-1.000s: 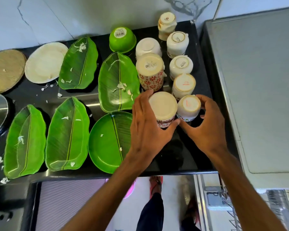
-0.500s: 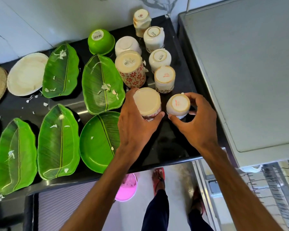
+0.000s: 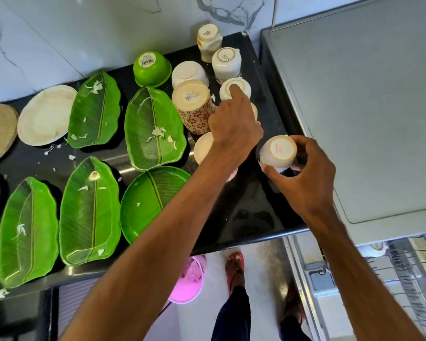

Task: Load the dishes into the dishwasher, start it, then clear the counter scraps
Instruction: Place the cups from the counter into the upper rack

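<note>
My right hand (image 3: 305, 185) pinches a small white cup (image 3: 278, 151) with the thumb on the near side and the fingers curled round the far side, holding it base-up near the right edge of the black tabletop (image 3: 244, 210). I can't tell whether it has cleared the surface.

My left hand (image 3: 234, 129) reaches past it into the cluster of upturned cups, forefinger tip on the base of a second white cup (image 3: 245, 89). I can't tell whether the fingers tucked beneath have closed on anything.

I judge this to be the gathering of cups for loading. To do it well, I should take the second cup by its sides rather than press on its base, then lift straight up. The floral mug (image 3: 193, 107) stands just beside it, another cup sits partly hidden under my knuckles, and a sideways drag would knock them.

The wire rack (image 3: 413, 271) shows at lower right, below the tabletop edge, so both cups can go down there mouth-down, as they are.

The green leaf plates (image 3: 155, 129) to the left carry white scraps (image 3: 159, 131) — those can wait.
</note>
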